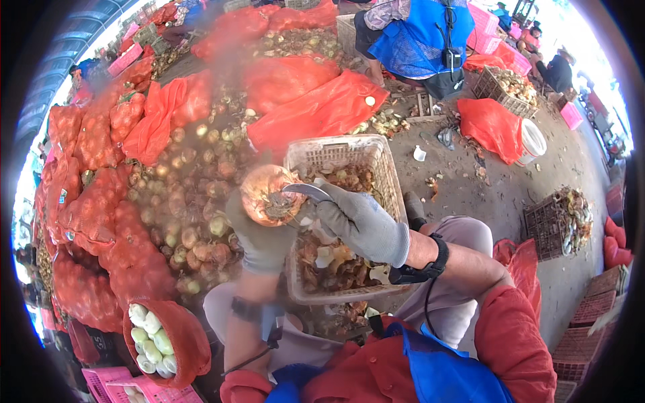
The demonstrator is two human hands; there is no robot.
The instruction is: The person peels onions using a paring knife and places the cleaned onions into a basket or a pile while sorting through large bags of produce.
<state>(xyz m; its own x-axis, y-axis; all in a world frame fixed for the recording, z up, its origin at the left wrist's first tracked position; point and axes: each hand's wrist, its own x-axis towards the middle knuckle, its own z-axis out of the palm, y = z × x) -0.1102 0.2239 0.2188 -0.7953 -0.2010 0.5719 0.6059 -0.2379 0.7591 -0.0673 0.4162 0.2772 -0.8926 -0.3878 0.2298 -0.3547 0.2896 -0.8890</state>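
My left hand (259,238), in a grey glove, holds a brown-skinned onion (264,188) with its root end facing up. My right hand (359,225), also gloved in grey, grips a small curved blade (306,190), which lies against the onion's root. Its handle is hidden in my fingers. Beneath both hands is a pale plastic crate (390,161) holding papery skins and scraps (332,265). A heap of loose onions (188,201) lies on the ground just left of the crate. A blurry patch in the picture softens part of my left hand and that heap.
Red mesh sacks (94,215) line the left. An open sack of peeled onions (151,346) and pink crates (134,393) are at lower left. Another person (420,47) works ahead. A white bucket (531,142) and a dark crate of scraps (557,225) stand at right.
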